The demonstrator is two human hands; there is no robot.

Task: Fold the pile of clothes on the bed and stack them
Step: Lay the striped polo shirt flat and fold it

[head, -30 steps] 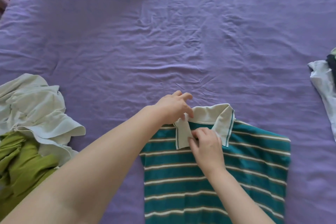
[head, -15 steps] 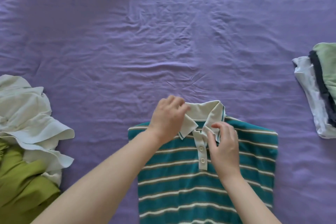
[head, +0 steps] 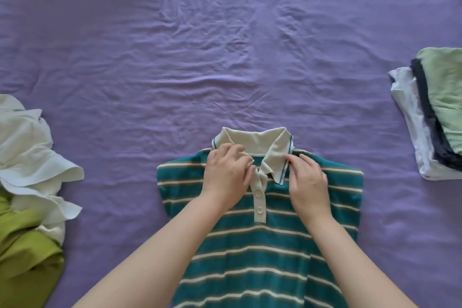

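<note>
L hand (head: pixel 226 177) & R hand (head: pixel 308 180) pinch collar (head: pixel 257 144)

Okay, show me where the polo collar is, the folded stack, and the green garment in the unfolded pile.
Collar (head: pixel 252 142): head view, on its cream back band.
Folded stack (head: pixel 447 87): head view, on the light green top piece.
Green garment (head: pixel 27 252): head view, on its crumpled middle.

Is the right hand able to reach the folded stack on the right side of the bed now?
Probably yes. The right hand only pinches the collar, and bare sheet lies between it and the folded stack.
</note>
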